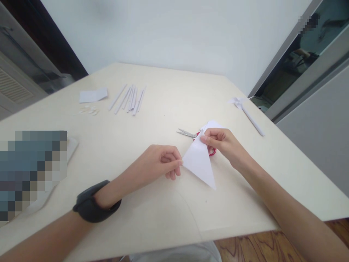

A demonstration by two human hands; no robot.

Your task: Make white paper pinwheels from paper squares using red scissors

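A folded white paper sheet point(198, 158) with a pointed lower corner is held up over the table between both hands. My left hand point(166, 162), below a black wristband, pinches its left corner between thumb and fingers. Higher up, my right hand point(219, 142) grips the paper's upper edge. Behind the paper lie scissors point(187, 133) with red handles, their blades parted and pointing left; paper and hand partly hide the handles. More white paper point(214, 124) shows behind my right hand; whether it is a separate piece I cannot tell.
Several rolled white paper sticks point(132, 98) lie at the back left, beside a folded paper stack point(93, 95) and small pale pieces point(89, 110). A paper pinwheel point(252, 118) on a stick rests near the right edge. A blurred-out object point(29, 171) occupies the left side.
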